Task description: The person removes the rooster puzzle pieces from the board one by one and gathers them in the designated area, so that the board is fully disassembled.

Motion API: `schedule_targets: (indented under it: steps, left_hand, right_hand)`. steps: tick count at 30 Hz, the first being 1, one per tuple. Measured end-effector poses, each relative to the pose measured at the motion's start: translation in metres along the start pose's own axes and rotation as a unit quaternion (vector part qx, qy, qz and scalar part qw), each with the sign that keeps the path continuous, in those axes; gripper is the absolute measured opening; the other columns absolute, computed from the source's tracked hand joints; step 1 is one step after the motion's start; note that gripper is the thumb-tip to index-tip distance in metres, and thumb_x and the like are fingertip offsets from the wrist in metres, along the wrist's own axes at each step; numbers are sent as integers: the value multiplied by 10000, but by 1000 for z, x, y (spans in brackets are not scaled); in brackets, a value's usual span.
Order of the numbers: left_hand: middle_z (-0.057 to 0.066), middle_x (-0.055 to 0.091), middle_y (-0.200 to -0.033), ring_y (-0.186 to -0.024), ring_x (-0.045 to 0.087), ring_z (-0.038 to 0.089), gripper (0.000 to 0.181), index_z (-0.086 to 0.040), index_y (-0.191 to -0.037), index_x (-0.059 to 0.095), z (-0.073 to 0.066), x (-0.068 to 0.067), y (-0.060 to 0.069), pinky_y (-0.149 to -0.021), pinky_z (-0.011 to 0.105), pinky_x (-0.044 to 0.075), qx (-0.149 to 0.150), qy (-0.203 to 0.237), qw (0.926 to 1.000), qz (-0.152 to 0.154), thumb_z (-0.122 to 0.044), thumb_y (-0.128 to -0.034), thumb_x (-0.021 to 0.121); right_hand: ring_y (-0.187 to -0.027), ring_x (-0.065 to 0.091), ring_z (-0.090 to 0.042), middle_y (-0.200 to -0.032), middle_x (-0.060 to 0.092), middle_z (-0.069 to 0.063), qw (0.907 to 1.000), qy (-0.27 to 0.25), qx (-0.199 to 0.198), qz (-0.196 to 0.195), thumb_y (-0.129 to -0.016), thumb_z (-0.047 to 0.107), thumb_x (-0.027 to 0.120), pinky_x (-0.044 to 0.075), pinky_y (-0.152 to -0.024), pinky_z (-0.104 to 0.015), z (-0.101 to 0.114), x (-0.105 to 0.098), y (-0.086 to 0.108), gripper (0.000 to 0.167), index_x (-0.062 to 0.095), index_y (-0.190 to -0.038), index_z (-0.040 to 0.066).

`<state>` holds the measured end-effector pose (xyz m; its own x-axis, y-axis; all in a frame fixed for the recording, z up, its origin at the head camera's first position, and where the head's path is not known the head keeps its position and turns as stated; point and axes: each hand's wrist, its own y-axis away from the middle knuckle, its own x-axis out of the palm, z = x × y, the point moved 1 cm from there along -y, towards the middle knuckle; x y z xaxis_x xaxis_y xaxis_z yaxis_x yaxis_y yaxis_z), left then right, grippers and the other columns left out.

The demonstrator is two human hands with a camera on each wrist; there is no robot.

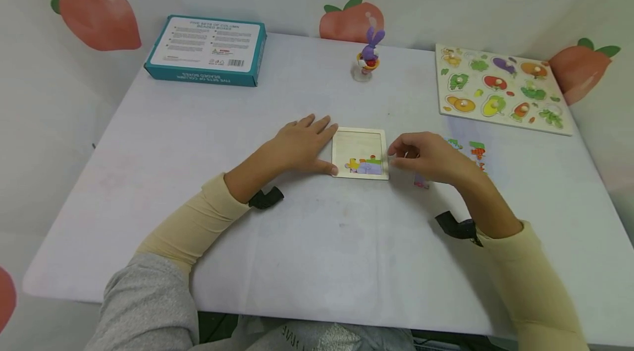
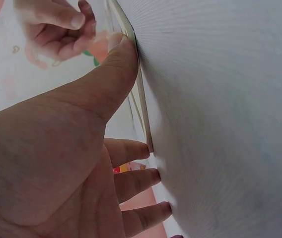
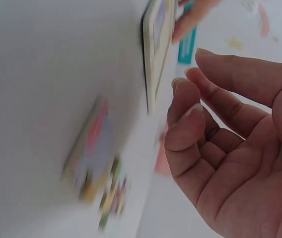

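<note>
A small square wooden puzzle tray [image 1: 361,177] lies flat on the table, with joined purple, yellow and green puzzle pieces [image 1: 369,166] in its lower right part. My left hand [image 1: 302,146] rests at its left side, fingers spread and thumb on the rim; the left wrist view shows the thumb [image 2: 118,67] against that edge. Just right of the tray hovers my right hand [image 1: 431,157], fingers loosely bent, with nothing visible between thumb and fingertips. Under and beyond it lie loose puzzle pieces [image 1: 477,151], partly hidden. One purple-pink piece [image 3: 97,141] looks blurred in the right wrist view.
A teal box [image 1: 208,51] lies at the back left. A purple rabbit figure [image 1: 369,54] stands at the back middle on a clear base. At the back right is a vegetable peg board [image 1: 505,89]. The white-covered table [image 1: 317,263] meets patterned walls behind.
</note>
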<state>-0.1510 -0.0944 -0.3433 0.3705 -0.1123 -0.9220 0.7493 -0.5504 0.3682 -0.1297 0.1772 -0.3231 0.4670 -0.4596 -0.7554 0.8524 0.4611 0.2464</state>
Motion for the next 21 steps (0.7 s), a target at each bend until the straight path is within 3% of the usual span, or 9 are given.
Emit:
schedule_targets:
  steps: [11,16,21]
  left_hand:
    - [108,121,-1668,-1508,125,374,1027,-131,-1623,158,1,1,0,-1157,554,241,-23,31,10000,13,-730,-887,551]
    - [107,120,-1669,-1509,123,370,1023,-132,-1623,154,1,1,0,-1161,550,235,-7,53,10000,0,-728,-890,548]
    - [106,120,-1669,-1509,124,369,1027,-134,-1624,153,1,1,0,-1161,547,237,-12,27,10000,14,-729,-887,551]
  right_hand:
    - [-806,555,-212,-855,644,-27,9977,156,-459,473,-911,70,729,461,-744,-362,30,27,-34,154,712,-1062,48]
    - [-752,548,-197,-781,613,-23,9969,150,-585,506,-886,59,750,452,-721,-354,33,32,-39,175,715,-1057,43]
    - [-803,545,-219,-832,604,-45,9973,-4,-528,509,-886,46,730,449,-746,-372,31,33,-40,175,714,-1060,53]
